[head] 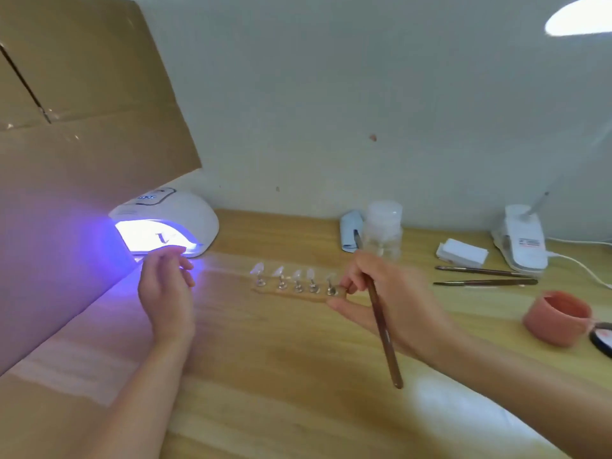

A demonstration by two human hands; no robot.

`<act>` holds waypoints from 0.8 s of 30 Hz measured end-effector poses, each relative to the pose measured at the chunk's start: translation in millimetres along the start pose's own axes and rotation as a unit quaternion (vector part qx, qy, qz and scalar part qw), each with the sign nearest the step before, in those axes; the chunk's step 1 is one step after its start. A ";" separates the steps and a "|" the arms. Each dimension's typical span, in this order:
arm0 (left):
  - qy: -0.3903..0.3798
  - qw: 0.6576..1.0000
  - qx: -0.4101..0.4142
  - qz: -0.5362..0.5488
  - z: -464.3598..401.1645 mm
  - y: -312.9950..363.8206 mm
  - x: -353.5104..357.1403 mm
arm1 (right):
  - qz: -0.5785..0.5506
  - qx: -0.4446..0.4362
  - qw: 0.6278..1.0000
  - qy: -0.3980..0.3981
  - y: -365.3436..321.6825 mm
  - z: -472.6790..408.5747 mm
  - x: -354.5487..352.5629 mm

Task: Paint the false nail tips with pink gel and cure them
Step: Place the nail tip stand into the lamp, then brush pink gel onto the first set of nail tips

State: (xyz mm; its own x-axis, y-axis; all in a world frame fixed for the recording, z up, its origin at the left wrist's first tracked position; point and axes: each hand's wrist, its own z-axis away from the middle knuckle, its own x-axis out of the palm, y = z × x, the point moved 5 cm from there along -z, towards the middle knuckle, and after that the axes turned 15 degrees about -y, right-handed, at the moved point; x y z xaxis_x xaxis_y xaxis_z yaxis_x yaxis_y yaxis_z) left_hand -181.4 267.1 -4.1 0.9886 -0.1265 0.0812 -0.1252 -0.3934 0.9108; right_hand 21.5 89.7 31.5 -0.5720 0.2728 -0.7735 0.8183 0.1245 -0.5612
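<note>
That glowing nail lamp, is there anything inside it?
Inside the lit nail lamp one small dark shape stands in the glow, too washed out to identify. The lamp's dome hides the rest of its inside.

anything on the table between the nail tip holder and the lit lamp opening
Mostly bare table. Only the left hand hangs in front of the curing lamp opening, partly blocking the path from the nail tip holder, which the right hand grips along with the brush.
</note>
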 end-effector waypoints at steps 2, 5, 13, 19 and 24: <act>-0.093 0.994 0.038 -0.048 16.4 12.2 21.8 | 0.011 0.015 0.999 0.028 9.7 42.1 -28.8; -0.232 0.965 0.084 -0.084 48.1 30.5 58.8 | 0.095 0.023 0.993 0.071 18.2 98.9 -66.4; -0.555 0.810 0.104 -0.158 153.5 59.8 171.5 | 0.137 0.055 0.987 0.062 51.6 213.5 -111.5; -0.644 0.725 0.144 -0.195 215.1 71.8 219.5 | 0.105 0.144 0.979 0.101 83.0 265.4 -116.5; -0.668 0.676 0.186 -0.250 262.5 81.0 250.8 | 0.092 0.207 0.970 0.088 93.7 286.3 -110.1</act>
State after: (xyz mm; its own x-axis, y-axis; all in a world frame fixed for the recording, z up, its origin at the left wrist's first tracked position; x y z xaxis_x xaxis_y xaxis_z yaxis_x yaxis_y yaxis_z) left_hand 34.6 -35.5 -16.1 -0.0098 -0.5044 -0.8634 -0.0618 -0.8615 0.5040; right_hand 144.9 -201.9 -20.2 -0.3690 0.4176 -0.8303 0.7917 -0.3269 -0.5162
